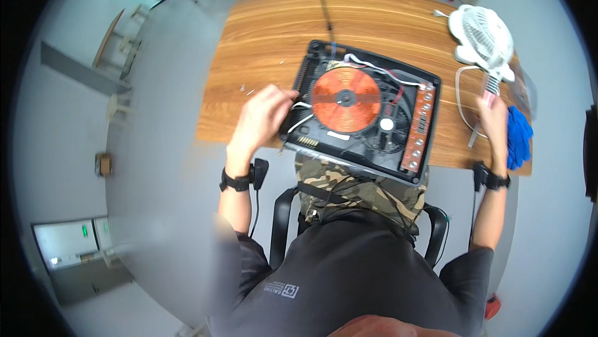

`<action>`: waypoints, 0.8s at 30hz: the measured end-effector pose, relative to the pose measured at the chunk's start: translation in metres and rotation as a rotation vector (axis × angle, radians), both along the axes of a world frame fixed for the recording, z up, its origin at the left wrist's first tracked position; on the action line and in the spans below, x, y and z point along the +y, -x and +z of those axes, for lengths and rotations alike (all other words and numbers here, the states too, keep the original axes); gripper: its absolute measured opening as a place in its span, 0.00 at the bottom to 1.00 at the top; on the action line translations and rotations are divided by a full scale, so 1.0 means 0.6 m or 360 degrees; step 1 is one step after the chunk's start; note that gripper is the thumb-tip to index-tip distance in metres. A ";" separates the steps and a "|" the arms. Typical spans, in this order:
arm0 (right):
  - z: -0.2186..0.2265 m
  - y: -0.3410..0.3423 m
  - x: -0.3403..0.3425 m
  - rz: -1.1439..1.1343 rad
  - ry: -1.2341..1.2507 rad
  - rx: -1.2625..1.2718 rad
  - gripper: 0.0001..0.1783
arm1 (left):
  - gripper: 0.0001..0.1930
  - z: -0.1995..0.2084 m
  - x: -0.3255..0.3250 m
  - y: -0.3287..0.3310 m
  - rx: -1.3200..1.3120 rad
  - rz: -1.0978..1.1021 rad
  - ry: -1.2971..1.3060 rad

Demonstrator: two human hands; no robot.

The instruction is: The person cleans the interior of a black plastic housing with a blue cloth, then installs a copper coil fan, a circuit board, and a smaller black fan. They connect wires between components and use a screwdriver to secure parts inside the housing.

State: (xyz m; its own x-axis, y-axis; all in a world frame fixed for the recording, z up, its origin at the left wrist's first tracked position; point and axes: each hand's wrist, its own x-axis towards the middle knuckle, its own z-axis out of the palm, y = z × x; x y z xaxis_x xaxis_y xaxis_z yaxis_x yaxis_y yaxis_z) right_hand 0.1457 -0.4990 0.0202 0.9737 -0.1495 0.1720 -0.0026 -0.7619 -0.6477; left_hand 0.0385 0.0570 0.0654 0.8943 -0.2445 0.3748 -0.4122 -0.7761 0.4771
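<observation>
An opened induction cooker (324, 136) lies slightly turned at the table's near edge, its black housing partly overhanging my lap. Inside sit a round copper coil (333, 113), a black cooling fan, white wires and a long orange-brown button board (417, 137). My left hand (265, 113) is at the housing's left rim, fingers curled and fingertips on the edge near the white wires. At the right, my right hand (495, 119) is closed around a slim tool with a pinkish, dark-banded handle (490, 92); a thin pale end shows below the fingers. Its exact kind is unclear.
A white fan (483, 35) lies at the far right, its cable (460, 91) looping beside my right hand. Blue gloves (518, 137) rest at the right edge by a clear plastic bag (523, 85). Small bits (250, 92) lie left. A dark cord (325, 13) crosses the back.
</observation>
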 end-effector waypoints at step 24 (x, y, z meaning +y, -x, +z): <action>0.029 0.078 0.067 -0.0013 0.0249 -0.0126 0.17 | 0.09 -0.092 0.146 -0.013 0.0367 0.0593 -0.0124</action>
State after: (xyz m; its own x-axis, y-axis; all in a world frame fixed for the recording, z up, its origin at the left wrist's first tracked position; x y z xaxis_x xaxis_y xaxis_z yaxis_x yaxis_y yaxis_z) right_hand 0.0991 -0.4590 0.0376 0.9550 -0.1226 0.2700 0.0372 -0.8536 -0.5195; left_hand 0.0464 0.1445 0.0102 0.9848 0.0908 0.1484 0.0130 -0.8888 0.4582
